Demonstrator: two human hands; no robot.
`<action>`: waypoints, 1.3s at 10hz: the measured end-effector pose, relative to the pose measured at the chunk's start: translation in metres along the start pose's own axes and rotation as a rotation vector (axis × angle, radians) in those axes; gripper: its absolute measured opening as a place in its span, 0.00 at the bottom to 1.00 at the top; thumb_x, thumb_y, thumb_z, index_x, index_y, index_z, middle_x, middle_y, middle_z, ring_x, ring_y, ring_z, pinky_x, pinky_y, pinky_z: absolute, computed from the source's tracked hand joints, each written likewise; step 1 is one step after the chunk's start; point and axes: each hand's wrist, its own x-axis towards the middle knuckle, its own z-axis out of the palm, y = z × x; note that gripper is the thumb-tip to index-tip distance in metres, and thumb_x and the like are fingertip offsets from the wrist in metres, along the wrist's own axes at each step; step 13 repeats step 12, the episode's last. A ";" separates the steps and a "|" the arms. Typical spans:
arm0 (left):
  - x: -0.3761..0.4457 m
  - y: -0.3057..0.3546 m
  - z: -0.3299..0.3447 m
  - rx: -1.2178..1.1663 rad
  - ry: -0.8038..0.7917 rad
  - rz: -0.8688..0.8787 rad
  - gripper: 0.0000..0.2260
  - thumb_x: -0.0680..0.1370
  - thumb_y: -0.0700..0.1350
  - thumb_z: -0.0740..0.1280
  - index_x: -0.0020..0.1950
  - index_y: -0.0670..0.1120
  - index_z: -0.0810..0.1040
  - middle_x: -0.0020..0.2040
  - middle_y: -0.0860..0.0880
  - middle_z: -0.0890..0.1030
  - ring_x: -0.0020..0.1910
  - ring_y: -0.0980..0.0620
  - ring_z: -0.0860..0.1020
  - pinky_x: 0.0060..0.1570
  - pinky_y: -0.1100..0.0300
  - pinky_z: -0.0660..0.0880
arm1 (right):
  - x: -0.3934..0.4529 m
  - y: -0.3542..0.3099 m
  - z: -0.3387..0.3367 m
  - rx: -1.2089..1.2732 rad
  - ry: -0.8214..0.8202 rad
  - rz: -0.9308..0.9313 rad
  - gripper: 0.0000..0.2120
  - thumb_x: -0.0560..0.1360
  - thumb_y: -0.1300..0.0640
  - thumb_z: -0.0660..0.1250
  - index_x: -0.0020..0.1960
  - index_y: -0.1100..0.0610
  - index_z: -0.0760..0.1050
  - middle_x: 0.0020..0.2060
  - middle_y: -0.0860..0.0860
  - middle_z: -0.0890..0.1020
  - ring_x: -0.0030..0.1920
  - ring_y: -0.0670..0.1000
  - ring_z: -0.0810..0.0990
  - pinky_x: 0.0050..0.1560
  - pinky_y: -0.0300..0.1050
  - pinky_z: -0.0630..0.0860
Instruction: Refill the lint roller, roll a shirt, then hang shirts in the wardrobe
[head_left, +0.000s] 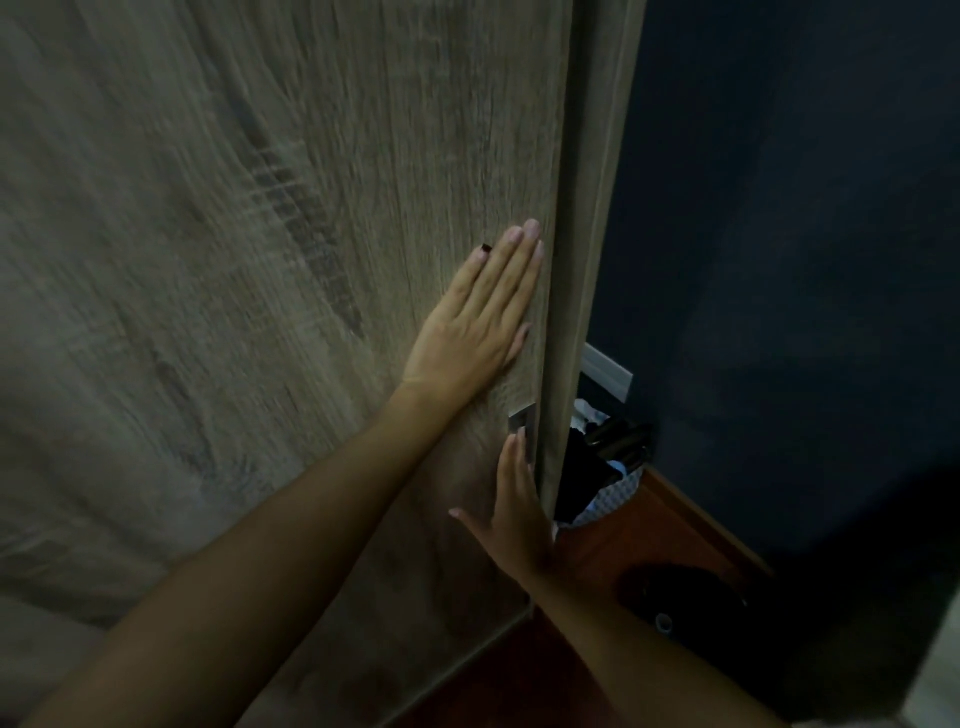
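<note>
1. We saw the left hand (478, 317) pressed flat on the wardrobe door (234, 260), fingers straight and together, near its 3 o'clock edge.
2. The right hand (519, 512) lay at 6 o'clock of the left, fingers straight against the same edge, just under a small metal handle (521, 422).
3. A basket (608, 488) stood at 3 o'clock beyond the door, on the floor (654, 525).

My left hand (475, 322) lies flat, fingers straight and together, pointing up, arm stretched out from lower left. My right hand (514, 506) is lower, palm turned sideways, fingers straight, thumb spread out to the left.
</note>
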 end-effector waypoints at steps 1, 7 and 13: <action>0.013 0.010 0.003 -0.009 0.005 0.021 0.28 0.83 0.56 0.46 0.78 0.40 0.53 0.77 0.43 0.58 0.76 0.48 0.58 0.74 0.54 0.53 | 0.007 0.014 -0.003 0.018 0.014 0.020 0.56 0.68 0.27 0.60 0.75 0.51 0.27 0.77 0.49 0.36 0.76 0.49 0.43 0.75 0.55 0.58; 0.020 0.018 0.010 0.059 -0.020 -0.021 0.28 0.82 0.56 0.47 0.78 0.41 0.54 0.77 0.44 0.60 0.76 0.48 0.59 0.73 0.51 0.45 | 0.013 0.035 -0.009 -0.036 -0.018 -0.063 0.52 0.71 0.28 0.58 0.77 0.53 0.33 0.78 0.51 0.39 0.76 0.49 0.39 0.75 0.51 0.46; 0.020 0.014 -0.035 -0.123 -0.265 -0.127 0.31 0.81 0.57 0.47 0.78 0.40 0.47 0.78 0.41 0.53 0.77 0.45 0.51 0.75 0.49 0.48 | 0.011 0.041 -0.055 0.055 -0.229 -0.139 0.41 0.78 0.39 0.55 0.78 0.53 0.34 0.78 0.50 0.42 0.77 0.49 0.43 0.75 0.53 0.47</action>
